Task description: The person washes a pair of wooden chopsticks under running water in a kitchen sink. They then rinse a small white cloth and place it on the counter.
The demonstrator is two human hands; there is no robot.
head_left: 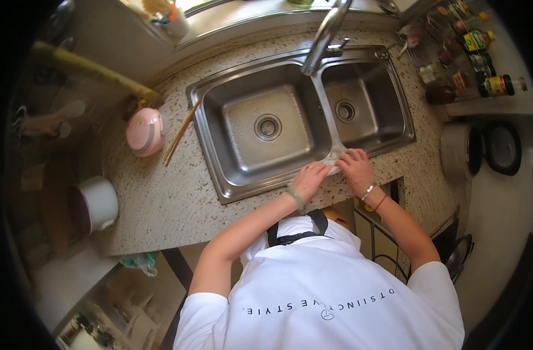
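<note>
At the front rim of the steel double sink [252, 191], beside the divider between its basins, my two hands come together on a crumpled whitish cloth [334, 169]. My left hand [310, 181] presses its fingers around the cloth's left side. From the right, my right hand [356, 169] curls its fingers over the same cloth. Most of the cloth is hidden beneath the fingers. The large left basin [266, 157] and the smaller right basin [365, 116] show wet-looking metal and round drains. A chrome faucet [324, 38] rises behind the divider.
On the speckled counter [155, 204], left of the sink, are wooden chopsticks [182, 133], a pink lidded container [145, 132] and a white pot [97, 204]. Several sauce bottles [496, 86] stand at the back right. A metal pot [460, 149] sits near the right wall.
</note>
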